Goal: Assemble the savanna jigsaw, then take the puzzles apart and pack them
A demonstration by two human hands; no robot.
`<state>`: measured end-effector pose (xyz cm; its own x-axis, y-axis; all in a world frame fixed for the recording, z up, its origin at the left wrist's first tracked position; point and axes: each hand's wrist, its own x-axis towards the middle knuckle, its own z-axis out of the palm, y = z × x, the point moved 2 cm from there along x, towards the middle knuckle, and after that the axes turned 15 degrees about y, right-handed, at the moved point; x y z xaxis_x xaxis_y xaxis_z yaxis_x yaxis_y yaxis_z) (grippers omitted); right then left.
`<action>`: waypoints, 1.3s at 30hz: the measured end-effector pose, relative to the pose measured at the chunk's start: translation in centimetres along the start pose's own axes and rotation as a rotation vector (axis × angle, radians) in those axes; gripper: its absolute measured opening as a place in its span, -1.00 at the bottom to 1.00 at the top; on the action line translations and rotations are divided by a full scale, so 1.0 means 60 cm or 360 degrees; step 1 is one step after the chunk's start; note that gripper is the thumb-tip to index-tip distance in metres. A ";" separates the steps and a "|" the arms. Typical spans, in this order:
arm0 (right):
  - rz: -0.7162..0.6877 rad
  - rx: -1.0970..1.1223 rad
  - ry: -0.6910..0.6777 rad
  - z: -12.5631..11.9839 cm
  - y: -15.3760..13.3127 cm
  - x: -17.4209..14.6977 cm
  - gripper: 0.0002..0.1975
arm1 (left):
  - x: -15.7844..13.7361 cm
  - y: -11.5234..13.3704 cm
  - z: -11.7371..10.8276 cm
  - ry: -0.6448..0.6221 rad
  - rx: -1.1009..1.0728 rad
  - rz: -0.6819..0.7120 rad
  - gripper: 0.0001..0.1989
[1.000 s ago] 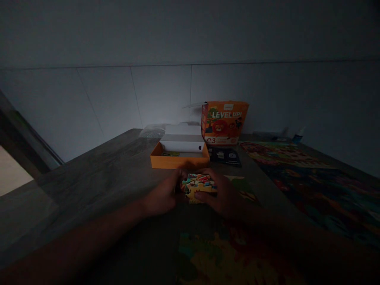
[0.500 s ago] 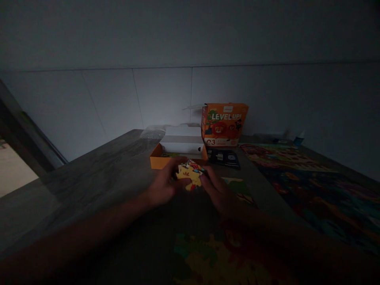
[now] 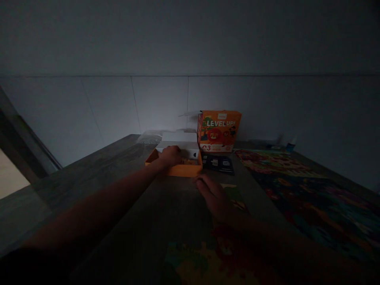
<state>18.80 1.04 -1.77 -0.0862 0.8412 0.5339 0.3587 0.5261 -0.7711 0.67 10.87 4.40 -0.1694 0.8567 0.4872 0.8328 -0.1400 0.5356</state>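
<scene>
My left hand [image 3: 171, 155] reaches over the front wall of the open orange box [image 3: 185, 171]. Its fingers curl down inside, and what they grip, if anything, is hidden. Beside the hand, jigsaw puzzle pieces [image 3: 188, 161] lie in the box, too dark to make out singly. Just in front of the box's right corner is my right hand [image 3: 212, 194], its fingers bent together; nothing in them can be made out. A green and cream picture piece [image 3: 233, 192] lies partly behind the right hand. Nearer me, a dim puzzle section [image 3: 190, 263] with a red lion lies flat.
An orange "LEVEL UP!" box [image 3: 219, 131] stands behind, against the wall. A dark printed leaflet [image 3: 219, 164] lies before it. Large colourful puzzles [image 3: 314, 202] cover the right side. A small blue-and-white bottle [image 3: 291, 146] and clear plastic wrap [image 3: 150, 136] are farther back.
The stack of puzzle pieces held between both hands is no longer visible there. My left hand has moved forward into the orange box; my right hand stays near its former place.
</scene>
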 end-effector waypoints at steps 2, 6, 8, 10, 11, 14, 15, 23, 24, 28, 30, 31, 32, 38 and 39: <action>-0.0073 -0.0036 -0.0008 0.002 0.002 0.001 -0.77 | -0.049 -0.011 -0.004 0.0105 0.0058 0.0121 -0.65; -0.0376 -0.0226 -0.0102 0.001 -0.015 -0.006 -0.83 | -0.146 -0.025 -0.023 0.0128 -0.0039 0.0885 -0.71; -0.0554 -0.0406 -0.0231 -0.001 -0.038 -0.021 -0.85 | -0.175 -0.021 -0.030 -0.0367 -0.0165 0.1253 -0.74; -0.0676 -0.0565 -0.0496 0.002 -0.063 -0.044 -0.75 | -0.185 -0.011 -0.041 -0.0680 -0.0135 0.1392 -0.75; -0.0688 -0.0649 -0.0676 0.005 -0.072 -0.058 -0.71 | -0.185 -0.006 -0.048 -0.0757 -0.0076 0.1396 -0.76; -0.0791 -0.0925 -0.0952 0.012 -0.087 -0.090 -0.83 | -0.182 0.005 -0.066 -0.0948 -0.0007 0.1331 -0.77; -0.0785 -0.0935 -0.0972 0.011 -0.088 -0.094 -0.82 | -0.181 0.007 -0.070 -0.0993 -0.0031 0.1312 -0.76; -0.0147 -0.0418 -0.0759 -0.013 -0.068 -0.054 -0.43 | -0.184 0.008 -0.092 -0.1506 -0.0231 0.1025 -0.65; -0.0110 -0.0450 -0.0749 -0.011 -0.065 -0.052 -0.42 | -0.185 0.010 -0.096 -0.1518 -0.0217 0.1018 -0.66; -0.0154 -0.0476 -0.0729 0.000 -0.057 -0.053 -0.40 | -0.194 0.017 -0.099 -0.1405 -0.0142 0.0981 -0.57; -0.0158 -0.0412 -0.0707 0.001 -0.056 -0.053 -0.40 | -0.197 0.016 -0.096 -0.1397 -0.0142 0.0885 -0.55; -0.0132 -0.0384 -0.0697 0.001 -0.055 -0.052 -0.40 | -0.197 0.015 -0.095 -0.1425 -0.0165 0.0831 -0.55; -0.0101 -0.0361 -0.0688 0.000 -0.054 -0.051 -0.41 | -0.197 0.014 -0.094 -0.1463 -0.0211 0.0783 -0.55; -0.0166 -0.0424 -0.0704 0.000 -0.048 -0.047 -0.43 | -0.169 -0.008 -0.103 -0.1530 -0.0407 0.0601 -0.62; -0.0266 -0.0526 -0.0688 0.000 -0.049 -0.048 -0.40 | -0.164 -0.014 -0.104 -0.1536 -0.0379 0.0551 -0.64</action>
<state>17.97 -2.93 -1.02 -0.5141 0.7612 0.3952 0.5735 0.6477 -0.5015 -1.68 -0.51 3.46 0.6372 0.7683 -0.0605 0.6124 -0.4571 0.6450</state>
